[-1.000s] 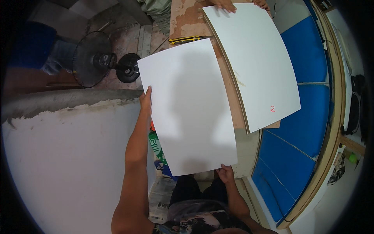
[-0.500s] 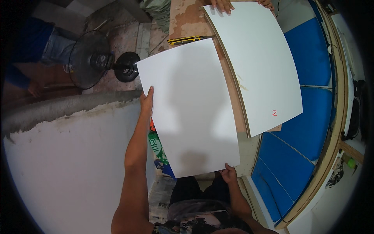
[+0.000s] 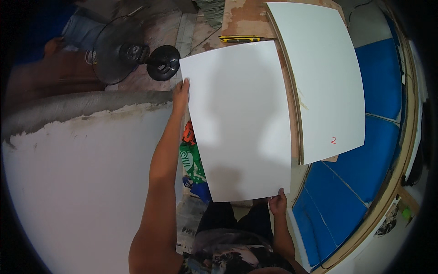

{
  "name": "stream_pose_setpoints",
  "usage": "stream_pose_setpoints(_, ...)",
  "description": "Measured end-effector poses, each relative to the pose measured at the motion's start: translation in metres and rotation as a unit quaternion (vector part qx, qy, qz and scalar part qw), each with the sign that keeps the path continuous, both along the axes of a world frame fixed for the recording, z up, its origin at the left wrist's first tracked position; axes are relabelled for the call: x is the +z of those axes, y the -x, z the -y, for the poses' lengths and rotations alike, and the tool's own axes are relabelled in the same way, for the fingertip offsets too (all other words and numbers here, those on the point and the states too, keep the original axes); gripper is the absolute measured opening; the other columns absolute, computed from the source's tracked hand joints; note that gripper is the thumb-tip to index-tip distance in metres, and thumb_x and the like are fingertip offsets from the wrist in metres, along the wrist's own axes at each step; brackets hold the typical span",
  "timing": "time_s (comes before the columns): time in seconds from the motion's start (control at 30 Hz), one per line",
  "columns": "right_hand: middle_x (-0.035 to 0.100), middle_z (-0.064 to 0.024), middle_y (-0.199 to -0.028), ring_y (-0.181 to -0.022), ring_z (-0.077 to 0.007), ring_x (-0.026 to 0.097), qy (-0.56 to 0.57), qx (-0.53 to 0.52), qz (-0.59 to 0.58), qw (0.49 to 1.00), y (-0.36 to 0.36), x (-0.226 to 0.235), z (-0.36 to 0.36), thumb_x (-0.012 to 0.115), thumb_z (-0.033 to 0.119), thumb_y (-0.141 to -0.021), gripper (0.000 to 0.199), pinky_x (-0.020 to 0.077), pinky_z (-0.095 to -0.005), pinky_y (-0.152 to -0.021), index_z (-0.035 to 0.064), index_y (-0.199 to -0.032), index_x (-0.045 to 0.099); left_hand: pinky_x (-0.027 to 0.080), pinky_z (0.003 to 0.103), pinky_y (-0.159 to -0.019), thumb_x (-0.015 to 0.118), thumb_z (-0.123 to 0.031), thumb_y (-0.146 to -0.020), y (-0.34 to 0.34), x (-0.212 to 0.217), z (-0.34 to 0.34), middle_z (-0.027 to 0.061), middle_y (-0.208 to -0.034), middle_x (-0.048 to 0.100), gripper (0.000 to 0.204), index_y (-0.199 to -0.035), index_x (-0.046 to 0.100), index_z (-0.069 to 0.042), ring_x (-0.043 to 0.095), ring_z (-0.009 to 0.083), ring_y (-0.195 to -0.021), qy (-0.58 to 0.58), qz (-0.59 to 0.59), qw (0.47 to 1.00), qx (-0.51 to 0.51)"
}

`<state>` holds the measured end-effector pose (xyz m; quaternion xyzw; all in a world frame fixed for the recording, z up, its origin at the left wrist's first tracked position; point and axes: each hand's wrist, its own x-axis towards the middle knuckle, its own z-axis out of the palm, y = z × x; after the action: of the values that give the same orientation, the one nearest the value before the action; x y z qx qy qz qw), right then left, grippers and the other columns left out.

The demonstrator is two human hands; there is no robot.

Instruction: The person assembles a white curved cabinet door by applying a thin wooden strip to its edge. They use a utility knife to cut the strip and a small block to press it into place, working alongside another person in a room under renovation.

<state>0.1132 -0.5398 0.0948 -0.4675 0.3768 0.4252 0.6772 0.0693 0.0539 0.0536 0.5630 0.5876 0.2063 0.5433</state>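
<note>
A large white rectangular board (image 3: pixel 244 114) is held between my two hands, with a shadow falling over its face. My left hand (image 3: pixel 181 93) grips its left edge near the far corner, thumb on top. At the near right corner, my right hand (image 3: pixel 277 202) pinches the edge, its thumb on the upper face and its fingers partly hidden below. Just right of it, a second white board (image 3: pixel 326 86) with a red handwritten mark lies on the wooden worktable (image 3: pixel 244 20). A yellow and black utility knife (image 3: pixel 242 39) rests beyond the far edge of the held board.
A black fan (image 3: pixel 132 55) stands at the far left, its base near the held board's corner. A low wall (image 3: pixel 91 182) runs along the left. Green, orange and blue bags (image 3: pixel 194 164) sit below the board. Blue panels (image 3: pixel 351 182) line the right. Another person (image 3: pixel 68 32) is at the far left.
The held board has turned slightly and shifted right and away in the picture, my hands with it. Another person's hands have left the far edge of the second board.
</note>
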Motion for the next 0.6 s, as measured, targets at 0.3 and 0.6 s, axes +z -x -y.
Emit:
stream_pose_setpoints(0.3, 0.029, -0.0162, -0.146, -0.133, -0.0337, 0.032, 0.208, 0.01, 0.067, 0.976, -0.01, 0.006, 0.024, 0.062, 0.058, -0.084, 0.083, 0.0262, -0.0479, -0.108, 0.0093, -0.142, 0.029, 0.043, 0.025, -0.07, 0.054, -0.029, -0.096, -0.046, 0.01, -0.075, 0.0037, -0.096, 0.063, 0.034, -0.118, 0.06, -0.005, 0.055, 0.0118, -0.079, 0.073, 0.127, 0.98, 0.131)
stream_pose_setpoints(0.6, 0.045, -0.0146, -0.131, -0.119, -0.0292, 0.046, 0.264, 0.122, 0.137, 0.947, -0.024, 0.008, 0.019, 0.065, 0.045, -0.086, 0.07, 0.0355, -0.046, -0.101, 0.0099, -0.138, 0.034, 0.044, 0.025, -0.072, 0.058, -0.018, -0.093, -0.041, -0.007, -0.097, 0.0005, -0.09, 0.064, 0.02, -0.108, 0.065, -0.006, 0.054, 0.0103, -0.081, -0.078, 0.009, 0.992, -0.096)
